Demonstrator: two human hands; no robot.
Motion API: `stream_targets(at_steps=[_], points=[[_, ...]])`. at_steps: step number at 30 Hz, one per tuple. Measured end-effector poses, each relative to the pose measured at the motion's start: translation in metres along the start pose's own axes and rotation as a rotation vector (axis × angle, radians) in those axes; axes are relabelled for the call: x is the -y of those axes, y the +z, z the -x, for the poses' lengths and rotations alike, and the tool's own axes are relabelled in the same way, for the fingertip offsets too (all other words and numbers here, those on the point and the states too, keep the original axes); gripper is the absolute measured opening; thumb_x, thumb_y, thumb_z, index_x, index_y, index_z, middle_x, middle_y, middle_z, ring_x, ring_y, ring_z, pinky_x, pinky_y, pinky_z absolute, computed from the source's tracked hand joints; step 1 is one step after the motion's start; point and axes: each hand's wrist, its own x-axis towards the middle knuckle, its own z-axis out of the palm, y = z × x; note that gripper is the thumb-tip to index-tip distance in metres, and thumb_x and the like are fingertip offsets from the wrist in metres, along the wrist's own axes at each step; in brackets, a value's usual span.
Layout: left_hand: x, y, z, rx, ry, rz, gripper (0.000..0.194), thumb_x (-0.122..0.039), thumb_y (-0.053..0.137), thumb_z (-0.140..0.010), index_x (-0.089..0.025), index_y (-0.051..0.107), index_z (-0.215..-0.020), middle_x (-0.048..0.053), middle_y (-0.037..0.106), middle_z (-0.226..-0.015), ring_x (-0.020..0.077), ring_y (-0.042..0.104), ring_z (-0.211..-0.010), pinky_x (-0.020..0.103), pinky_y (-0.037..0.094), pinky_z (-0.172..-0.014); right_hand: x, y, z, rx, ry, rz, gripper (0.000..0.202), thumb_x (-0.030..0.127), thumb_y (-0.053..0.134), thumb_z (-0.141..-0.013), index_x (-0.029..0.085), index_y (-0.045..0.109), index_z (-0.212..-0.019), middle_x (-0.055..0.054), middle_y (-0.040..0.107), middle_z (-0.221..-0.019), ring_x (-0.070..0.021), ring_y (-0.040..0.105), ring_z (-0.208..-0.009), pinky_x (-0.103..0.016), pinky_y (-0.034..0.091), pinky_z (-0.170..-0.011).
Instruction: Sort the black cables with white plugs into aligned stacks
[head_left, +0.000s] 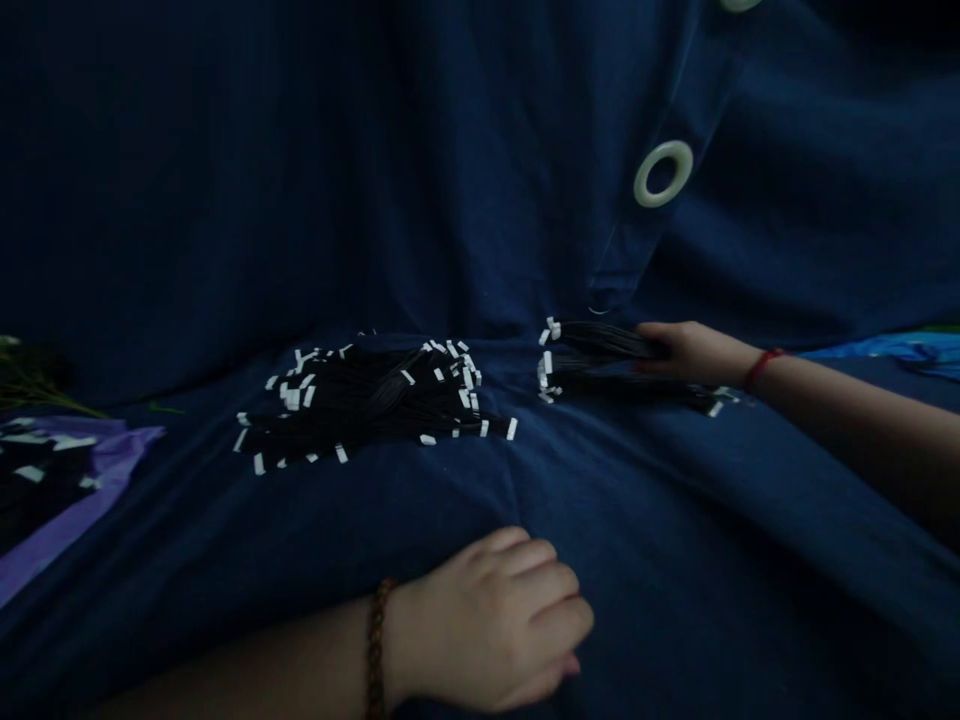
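Note:
My right hand [671,350] reaches in from the right and grips a bundle of thin black cables [600,338] with white tips. Its thumb and fingers close around the upper strands, while more black strands lie just beneath. To the left, a larger heap of similar black cables [367,395] with white ends rests on dark blue cloth. My left hand [495,620] is curled into a fist low in the middle, apart from both piles. No object shows in it, and its palm side is hidden.
Dark blue cloth [420,540] covers the surface and rises behind in folds, with a pale ring [664,174] on it. At left lies a purple bag [124,465] with white-tipped black pieces, near green stems [52,390]. Bright blue material [885,348] lies far right.

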Motion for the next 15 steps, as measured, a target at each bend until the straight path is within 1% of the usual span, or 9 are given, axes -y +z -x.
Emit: stream_targets(at_steps=[2,4,6,8,11,13,15], points=[[0.003,-0.001,0.001,0.019,-0.020,0.009,0.019,-0.032,0.046,-0.089,-0.015,0.051,-0.096,0.002,0.056,-0.092,0.0165,0.048,-0.086,0.031,0.039,-0.077,-0.013,0.012,-0.009,0.098,0.020,-0.050,0.029,0.037,0.060,-0.076,0.017,0.061,-0.097,-0.007,0.068,-0.087,-0.0204,0.063,-0.074,-0.029,0.047,-0.066],[0.003,-0.001,0.002,0.026,-0.023,0.011,0.019,-0.033,0.046,-0.089,-0.016,0.050,-0.096,0.002,0.056,-0.092,0.0163,0.048,-0.086,0.030,0.039,-0.078,-0.020,0.026,-0.015,0.165,0.039,-0.079,0.029,0.035,0.063,-0.071,0.018,0.065,-0.094,-0.005,0.069,-0.084,-0.0225,0.064,-0.074,-0.031,0.049,-0.065],[0.002,0.000,0.002,0.030,-0.025,0.012,0.019,-0.033,0.045,-0.090,-0.016,0.050,-0.096,0.002,0.056,-0.092,0.0162,0.048,-0.087,0.030,0.038,-0.078,-0.024,0.037,-0.017,0.185,0.051,-0.090,0.027,0.034,0.062,-0.071,0.019,0.066,-0.093,-0.005,0.069,-0.083,-0.0241,0.064,-0.074,-0.033,0.050,-0.065],[0.001,0.001,0.002,0.034,-0.023,0.016,0.018,-0.032,0.045,-0.090,-0.016,0.050,-0.096,0.002,0.056,-0.093,0.0161,0.048,-0.087,0.030,0.038,-0.079,-0.027,0.043,-0.018,0.177,0.054,-0.085,0.028,0.033,0.061,-0.073,0.017,0.066,-0.096,-0.007,0.069,-0.085,-0.0250,0.064,-0.075,-0.035,0.050,-0.067],[0.002,0.002,0.002,0.035,-0.027,0.024,0.017,-0.031,0.047,-0.089,-0.016,0.051,-0.096,0.002,0.056,-0.093,0.0158,0.048,-0.087,0.029,0.038,-0.078,-0.029,0.041,-0.016,0.153,0.036,-0.062,0.029,0.032,0.061,-0.074,0.014,0.065,-0.097,-0.011,0.068,-0.087,-0.0244,0.063,-0.075,-0.036,0.048,-0.069],[0.003,0.003,0.002,0.032,-0.035,0.031,0.017,-0.031,0.047,-0.088,-0.016,0.051,-0.095,0.002,0.056,-0.093,0.0158,0.049,-0.087,0.030,0.038,-0.078,-0.029,0.035,-0.015,0.132,0.009,-0.059,0.029,0.030,0.057,-0.079,0.012,0.064,-0.100,-0.012,0.067,-0.090,-0.0218,0.062,-0.074,-0.035,0.048,-0.070],[0.004,0.003,0.002,0.030,-0.037,0.041,0.017,-0.031,0.048,-0.088,-0.016,0.051,-0.095,0.002,0.056,-0.093,0.0160,0.049,-0.088,0.030,0.038,-0.078,-0.028,0.030,-0.017,0.114,-0.031,-0.064,0.029,0.030,0.053,-0.084,0.013,0.062,-0.105,-0.011,0.066,-0.093,-0.0187,0.062,-0.076,-0.034,0.048,-0.072]])
